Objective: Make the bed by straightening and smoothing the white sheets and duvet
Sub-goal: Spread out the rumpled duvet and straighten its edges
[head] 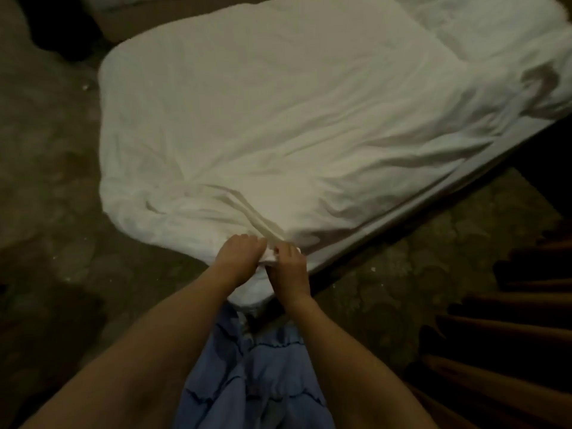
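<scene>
The white duvet (pixel 278 119) lay spread over the mattress, and its near corner hung just in front of me, bunched between both hands. From this corner its long axis ran away from me toward the far end of the bed, where a second white layer, perhaps a pillow or a sheet (pixel 495 29), was only partly visible. My left hand (pixel 240 258) had its fingers curled round the gathered cloth, and my right hand (pixel 289 270) pinched the same bunch just beside it, the two hands almost touching. Folds fanned out from the grip across the fabric, strongest toward the right edge. I judged that the coming pull must go toward my body, along that axis, with both hands equally near. The patterned carpet (pixel 402 289) lay around the bed.
</scene>
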